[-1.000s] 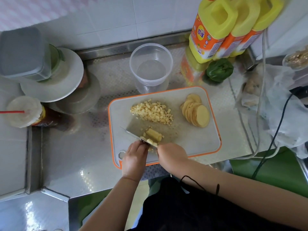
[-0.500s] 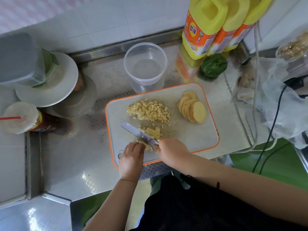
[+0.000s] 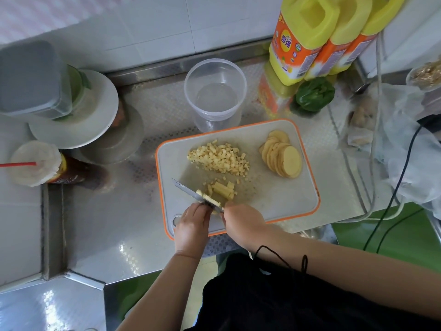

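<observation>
On the near left part of the board (image 3: 274, 199), the right hand (image 3: 243, 225) grips the knife (image 3: 188, 189) by its handle, the blade slanting away to the left across a bundle of potato strips (image 3: 223, 188). The left hand (image 3: 193, 225) sits just left of the blade, its curled fingers holding the near end of the strips. Behind them lies a heap of dice (image 3: 219, 160), with fanned slices (image 3: 284, 160) to the right. A clear tub (image 3: 214, 91) stands beyond the board.

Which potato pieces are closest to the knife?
The sticks, lying right against the knife. The diced pile lies farther back on the board, and the round slices sit at its right end.
</observation>
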`<state>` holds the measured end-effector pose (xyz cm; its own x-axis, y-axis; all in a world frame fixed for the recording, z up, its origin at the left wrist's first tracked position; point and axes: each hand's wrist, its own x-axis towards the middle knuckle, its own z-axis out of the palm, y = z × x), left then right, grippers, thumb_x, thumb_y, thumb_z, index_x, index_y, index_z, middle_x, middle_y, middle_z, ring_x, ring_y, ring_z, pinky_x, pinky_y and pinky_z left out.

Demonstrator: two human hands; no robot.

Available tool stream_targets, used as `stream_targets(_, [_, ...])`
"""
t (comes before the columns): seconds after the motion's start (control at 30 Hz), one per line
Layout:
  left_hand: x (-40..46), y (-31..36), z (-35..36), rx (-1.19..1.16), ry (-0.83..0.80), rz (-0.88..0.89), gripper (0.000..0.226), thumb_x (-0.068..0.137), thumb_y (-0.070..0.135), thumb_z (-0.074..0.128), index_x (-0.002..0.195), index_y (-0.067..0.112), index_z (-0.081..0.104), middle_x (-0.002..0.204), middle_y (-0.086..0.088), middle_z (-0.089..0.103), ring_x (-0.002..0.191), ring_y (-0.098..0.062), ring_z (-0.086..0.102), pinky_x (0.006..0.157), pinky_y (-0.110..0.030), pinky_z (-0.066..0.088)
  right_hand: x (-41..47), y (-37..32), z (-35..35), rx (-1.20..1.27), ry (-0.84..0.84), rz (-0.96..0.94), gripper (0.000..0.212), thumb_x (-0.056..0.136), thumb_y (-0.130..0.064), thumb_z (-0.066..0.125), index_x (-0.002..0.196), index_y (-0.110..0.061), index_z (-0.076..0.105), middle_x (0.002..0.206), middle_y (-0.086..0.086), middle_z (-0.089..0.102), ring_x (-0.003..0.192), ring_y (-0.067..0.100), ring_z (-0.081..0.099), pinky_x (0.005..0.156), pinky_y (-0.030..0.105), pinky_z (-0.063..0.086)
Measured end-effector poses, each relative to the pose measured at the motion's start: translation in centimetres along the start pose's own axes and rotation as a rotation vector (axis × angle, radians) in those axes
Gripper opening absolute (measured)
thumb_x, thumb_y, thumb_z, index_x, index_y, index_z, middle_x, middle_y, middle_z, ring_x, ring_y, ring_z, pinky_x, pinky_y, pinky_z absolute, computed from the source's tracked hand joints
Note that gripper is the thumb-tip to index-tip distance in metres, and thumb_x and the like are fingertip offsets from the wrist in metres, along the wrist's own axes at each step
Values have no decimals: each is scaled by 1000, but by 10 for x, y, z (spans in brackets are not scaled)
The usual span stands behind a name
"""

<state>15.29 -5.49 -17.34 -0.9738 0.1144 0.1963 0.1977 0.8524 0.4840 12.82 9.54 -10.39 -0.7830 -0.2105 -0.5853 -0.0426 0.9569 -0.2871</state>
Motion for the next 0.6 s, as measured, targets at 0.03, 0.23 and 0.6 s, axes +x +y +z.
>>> stream_targets(0.03, [0, 0, -1, 7, 0, 5, 25, 93, 20, 51, 87, 9, 73, 83, -1, 67, 67, -19, 62, 60, -19, 36, 2, 0, -1, 11, 2, 1, 22, 95, -12, 49, 115, -3, 52, 93, 12, 65, 84, 33, 64, 60, 32, 42])
stream_targets(0.23, [0, 4, -1, 35, -20, -1, 17, 90, 18, 58, 89, 9, 72, 87, -4, 67, 72, -23, 65, 62, -24, 43, 17, 3, -21, 151, -46, 83, 28, 98, -32, 49, 108, -8, 58, 100, 11, 63, 93, 31, 61, 66, 31, 41])
stream_targets(0.6, [1, 21, 1, 41, -53, -55, 23, 89, 27, 65, 103, 10, 66, 101, -7, 64, 91, -29, 60, 75, -41, 53, 14, 23, -49, 411, 3, 117, 40, 97, -36, 46, 65, -15, 35, 59, 3, 41, 50, 17, 38, 47, 30, 27])
